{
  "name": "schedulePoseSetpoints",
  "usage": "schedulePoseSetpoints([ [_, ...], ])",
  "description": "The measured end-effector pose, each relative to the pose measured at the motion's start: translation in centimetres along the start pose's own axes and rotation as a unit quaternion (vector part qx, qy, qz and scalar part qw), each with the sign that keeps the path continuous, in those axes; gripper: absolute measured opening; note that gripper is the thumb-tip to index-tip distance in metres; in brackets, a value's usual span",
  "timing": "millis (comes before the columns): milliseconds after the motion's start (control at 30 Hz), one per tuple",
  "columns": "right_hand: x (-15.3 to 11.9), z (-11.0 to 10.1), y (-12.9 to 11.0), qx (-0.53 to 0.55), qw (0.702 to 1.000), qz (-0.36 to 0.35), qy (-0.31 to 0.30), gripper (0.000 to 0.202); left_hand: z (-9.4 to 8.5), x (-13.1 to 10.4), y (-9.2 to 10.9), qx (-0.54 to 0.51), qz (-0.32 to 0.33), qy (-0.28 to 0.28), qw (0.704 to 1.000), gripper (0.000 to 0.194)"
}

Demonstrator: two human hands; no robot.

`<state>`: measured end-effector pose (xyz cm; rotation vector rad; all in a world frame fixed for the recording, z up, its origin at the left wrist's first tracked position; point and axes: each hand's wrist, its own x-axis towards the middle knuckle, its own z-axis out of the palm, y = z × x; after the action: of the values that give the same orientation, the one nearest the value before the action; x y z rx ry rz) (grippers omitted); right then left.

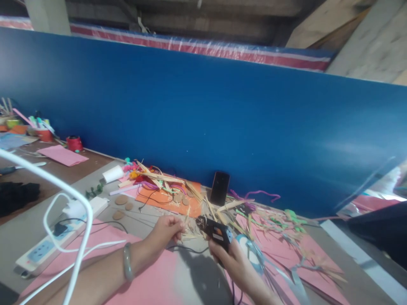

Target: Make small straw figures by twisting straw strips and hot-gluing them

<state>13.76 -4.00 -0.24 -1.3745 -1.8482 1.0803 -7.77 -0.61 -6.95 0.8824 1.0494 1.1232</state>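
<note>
In my right hand (233, 256) is a black hot glue gun (219, 232), its nozzle pointing left. My left hand (168, 229), with a bangle (127, 262) on the wrist, is pinched closed just left of the nozzle. Thin pale strips show about its fingertips, but what they hold is too small to make out. Below and behind both hands lie straw scraps (193, 235) on the grey table. A dark cord runs from near the gun across the tabletop. Pink paper (149, 279) is spread under my left forearm.
A phone (220, 188) leans on the blue partition (203, 114). Orange paper (159, 201) bears straw strips and pipe cleaners. At left are a power strip (41, 250), a white cable (84, 220) crossing close to the camera, and wooden discs (121, 199). A tape roll (251, 252) sits beside my right hand.
</note>
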Motion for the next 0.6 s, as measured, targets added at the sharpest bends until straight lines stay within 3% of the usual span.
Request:
schedulePoseSetpoints([
  [200,0.4,1.0,0.2,0.041,0.999,0.007,0.016,0.04,0.4,-0.5,0.7,0.02,0.003,0.002,1.0,0.027],
  [400,1.0,3.0,0.7,0.142,0.974,-0.015,0.177,0.04,0.7,-1.4,0.7,0.039,0.014,-0.072,0.997,0.03],
  [600,0.9,3.5,0.3,0.182,0.973,0.009,0.141,0.031,0.9,-2.4,0.8,0.071,0.046,-0.133,0.987,0.034],
])
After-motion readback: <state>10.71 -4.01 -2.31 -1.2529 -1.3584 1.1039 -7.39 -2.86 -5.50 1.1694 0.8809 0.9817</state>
